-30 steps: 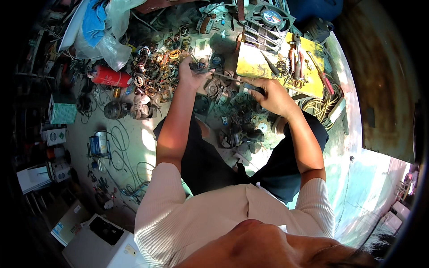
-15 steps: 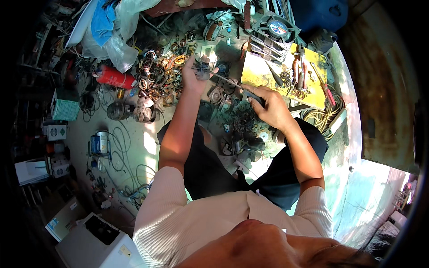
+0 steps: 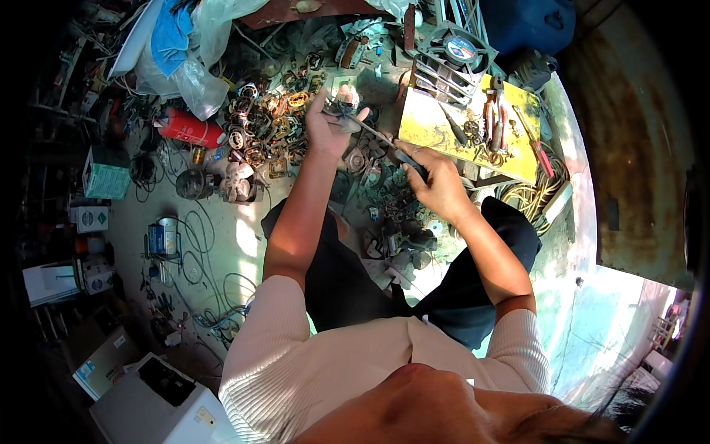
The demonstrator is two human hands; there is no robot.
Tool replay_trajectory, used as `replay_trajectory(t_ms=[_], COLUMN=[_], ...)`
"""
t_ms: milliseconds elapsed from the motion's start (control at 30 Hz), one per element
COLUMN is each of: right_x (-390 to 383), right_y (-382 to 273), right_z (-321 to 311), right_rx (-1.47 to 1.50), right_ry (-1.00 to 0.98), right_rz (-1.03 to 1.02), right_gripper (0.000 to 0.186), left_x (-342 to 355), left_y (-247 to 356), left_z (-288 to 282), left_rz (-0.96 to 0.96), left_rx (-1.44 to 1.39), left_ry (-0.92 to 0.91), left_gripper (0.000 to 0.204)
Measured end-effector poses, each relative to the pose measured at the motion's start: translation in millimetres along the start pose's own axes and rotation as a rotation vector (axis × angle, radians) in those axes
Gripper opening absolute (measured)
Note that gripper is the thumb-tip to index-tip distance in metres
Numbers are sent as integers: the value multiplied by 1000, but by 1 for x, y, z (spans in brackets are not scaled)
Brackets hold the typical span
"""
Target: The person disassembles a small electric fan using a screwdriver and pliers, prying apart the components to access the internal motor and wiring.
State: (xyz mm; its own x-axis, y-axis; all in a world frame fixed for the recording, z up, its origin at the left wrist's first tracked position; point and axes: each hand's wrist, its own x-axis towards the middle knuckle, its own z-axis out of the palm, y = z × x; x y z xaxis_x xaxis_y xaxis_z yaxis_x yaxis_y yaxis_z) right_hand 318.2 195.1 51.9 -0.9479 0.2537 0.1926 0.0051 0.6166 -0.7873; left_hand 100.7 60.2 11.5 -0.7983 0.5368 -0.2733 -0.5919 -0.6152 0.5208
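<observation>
Nearest, the right hand (image 3: 438, 180) is closed round the handle of one screwdriver (image 3: 384, 140); its tip meets a small metal part (image 3: 345, 103) pinched in the left hand (image 3: 328, 127). Beyond lie one yellow board (image 3: 433, 126) and one black fan (image 3: 460, 50)

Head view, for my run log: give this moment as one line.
left hand: holds small metal part | right hand: holds screwdriver, tip at part | yellow board: tools
</observation>
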Motion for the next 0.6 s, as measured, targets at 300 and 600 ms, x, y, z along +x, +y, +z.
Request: replay_trajectory(t_ms=[300,600], right_x=[1,-8], right_y=[-1,2], right_z=[16,34], right_rx=[1033,893], right_ry=[-416,-359], right_rz=[560,467], right_gripper=[56,56], left_x=[3,3], left_y=[-2,2], left_z=[-2,-1], left_rz=[75,25], left_rx=[83,65], left_ry=[52,-12], left_gripper=[19,4])
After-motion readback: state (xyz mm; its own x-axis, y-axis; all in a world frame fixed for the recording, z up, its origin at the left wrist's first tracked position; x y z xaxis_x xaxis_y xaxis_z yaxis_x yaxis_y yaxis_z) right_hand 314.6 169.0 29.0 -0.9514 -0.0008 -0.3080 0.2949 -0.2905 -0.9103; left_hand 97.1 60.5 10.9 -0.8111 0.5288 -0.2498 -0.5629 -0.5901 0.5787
